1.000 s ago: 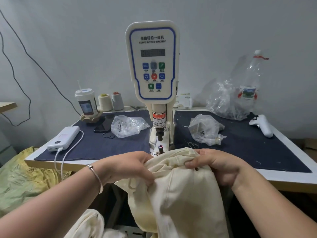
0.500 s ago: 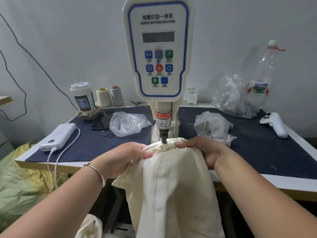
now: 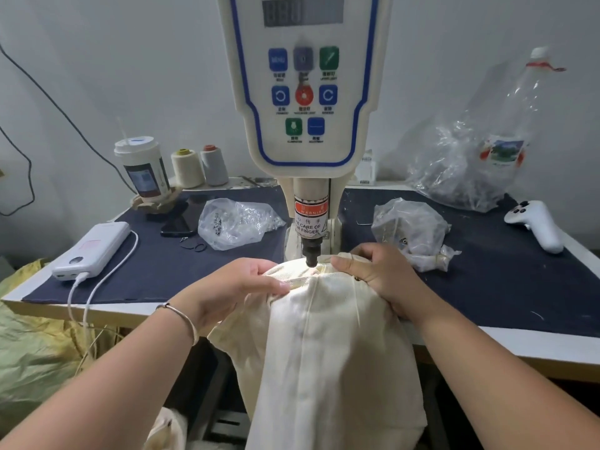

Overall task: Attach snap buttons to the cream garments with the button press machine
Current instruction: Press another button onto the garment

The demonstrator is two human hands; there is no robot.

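- Nearest the camera, a cream garment (image 3: 337, 362) hangs down over the front edge of the bench (image 3: 487, 342), its top edge lifted up onto the press.
- Both hands hold that top edge: the left hand (image 3: 240, 284) has its fingers curled and pinches the fabric just left of the punch, a thin bangle (image 3: 181, 316) on its wrist.
- On the other side, the right hand (image 3: 373, 271) grips a bunched fold of the same garment, thumb pointing toward the punch; a small dark snap (image 3: 357, 279) shows on the cloth just beside its thumb.
- Between the two hands, the black punch tip (image 3: 311, 254) of the button press machine (image 3: 303, 92) stands just above the lit patch of fabric; whether it touches the cloth cannot be told.
- A warning label (image 3: 310, 219) wraps the ram above the punch.
- On the left of the dark blue mat (image 3: 156, 267) lies a white power bank (image 3: 92, 250) with a white cable plugged in, and farther in a clear bag of snap parts (image 3: 237, 222) and a black phone (image 3: 180, 217).
- On the right lie a second clear bag (image 3: 412, 232) and a white controller (image 3: 539, 228).
- At the back stand a lidded cup (image 3: 144, 170), two thread cones (image 3: 201, 164), and a plastic bottle (image 3: 519, 125) behind crumpled plastic.
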